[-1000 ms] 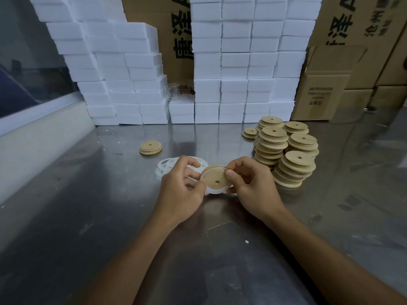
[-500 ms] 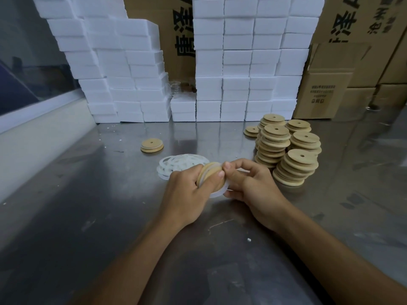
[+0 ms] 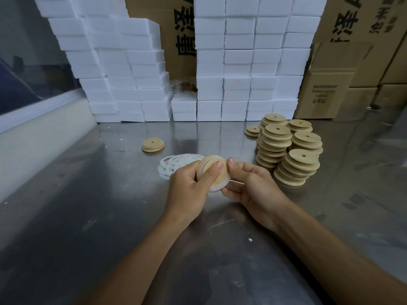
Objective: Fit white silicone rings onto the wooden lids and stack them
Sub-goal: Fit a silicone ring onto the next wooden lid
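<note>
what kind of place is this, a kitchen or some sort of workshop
Most likely a small packing or assembly workshop. Stacks of identical wooden lids stand on a steel table, with walls of white foam boxes and printed cardboard cartons behind.

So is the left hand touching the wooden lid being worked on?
Touching. The head view shows the left hand wrapped around the wooden lid, its thumb pressed flat across the lid's face, with no gap visible.
</note>
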The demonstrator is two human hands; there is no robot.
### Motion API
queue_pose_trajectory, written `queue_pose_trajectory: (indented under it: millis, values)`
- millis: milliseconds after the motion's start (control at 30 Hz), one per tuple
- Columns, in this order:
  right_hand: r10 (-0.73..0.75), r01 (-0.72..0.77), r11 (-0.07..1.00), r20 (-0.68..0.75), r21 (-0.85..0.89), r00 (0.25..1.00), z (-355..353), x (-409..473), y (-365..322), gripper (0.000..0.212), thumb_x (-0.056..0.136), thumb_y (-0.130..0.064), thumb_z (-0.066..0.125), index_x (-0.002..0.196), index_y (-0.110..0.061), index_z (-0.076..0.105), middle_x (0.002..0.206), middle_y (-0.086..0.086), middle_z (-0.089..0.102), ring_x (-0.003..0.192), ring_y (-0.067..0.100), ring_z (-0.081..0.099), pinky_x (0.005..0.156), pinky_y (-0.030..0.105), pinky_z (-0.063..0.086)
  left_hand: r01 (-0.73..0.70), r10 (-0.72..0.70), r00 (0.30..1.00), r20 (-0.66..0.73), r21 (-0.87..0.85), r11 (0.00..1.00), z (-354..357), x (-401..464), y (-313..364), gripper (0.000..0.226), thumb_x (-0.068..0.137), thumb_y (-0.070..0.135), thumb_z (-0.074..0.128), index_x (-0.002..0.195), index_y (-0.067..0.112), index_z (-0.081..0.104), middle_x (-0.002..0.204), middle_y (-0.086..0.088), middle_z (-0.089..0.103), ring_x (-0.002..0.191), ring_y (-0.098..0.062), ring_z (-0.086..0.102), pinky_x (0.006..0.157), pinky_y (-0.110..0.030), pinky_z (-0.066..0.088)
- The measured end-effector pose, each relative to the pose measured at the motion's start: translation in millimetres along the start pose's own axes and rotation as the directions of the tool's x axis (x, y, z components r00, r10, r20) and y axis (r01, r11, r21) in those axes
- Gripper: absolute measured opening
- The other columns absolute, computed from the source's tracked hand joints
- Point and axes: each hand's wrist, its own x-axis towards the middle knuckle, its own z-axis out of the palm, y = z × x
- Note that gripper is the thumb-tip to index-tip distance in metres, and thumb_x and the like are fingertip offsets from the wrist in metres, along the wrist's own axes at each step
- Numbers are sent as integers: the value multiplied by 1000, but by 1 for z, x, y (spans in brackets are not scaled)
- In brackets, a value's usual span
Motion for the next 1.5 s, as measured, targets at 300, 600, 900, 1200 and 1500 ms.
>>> queue_pose_trajectory:
  millis: [300,600,900,1200,1500]
  values:
    - [-120,107,988,-112,-114,986,3,1,0,21,88,-29,69,87,-8,67,82,14,74,71,18,70,60,23,55,98,-92,994,50,-113,989,0,1,-5,33,87,47,66,67,20,65,43,5,53,37,-19,52,40,-16,37]
    - [-235,204,956,-135,-211,963,3,-1,5,16,95,-12,62,79,-12,60,67,3,68,61,9,63,59,24,53,172,-165,982,97,-67,983,-2,2,-5,27,90,41,67,69,24,68,49,-3,58,40,-19,56,37,-20,39]
    - [-192,160,953,-107,-257,975,1,1,3,14,95,-15,62,83,-12,67,79,4,70,78,15,63,69,29,53,82,-90,988,128,65,995,1,1,-4,29,95,29,62,78,6,67,48,12,53,41,0,45,44,-13,35]
    - [-202,165,954,-129,-251,971,-3,2,-4,18,92,-7,64,75,-9,70,79,13,69,80,24,65,83,42,56,143,-133,971,200,-38,989,0,0,1,35,96,36,60,87,2,67,48,2,49,38,-11,42,39,-28,40]
    - [-148,119,970,-125,-212,981,2,3,1,14,93,-25,68,81,-17,70,77,3,68,64,13,59,62,24,51,132,-127,982,142,-26,991,0,1,0,34,95,41,58,84,11,68,49,5,52,41,-9,47,42,-21,40]
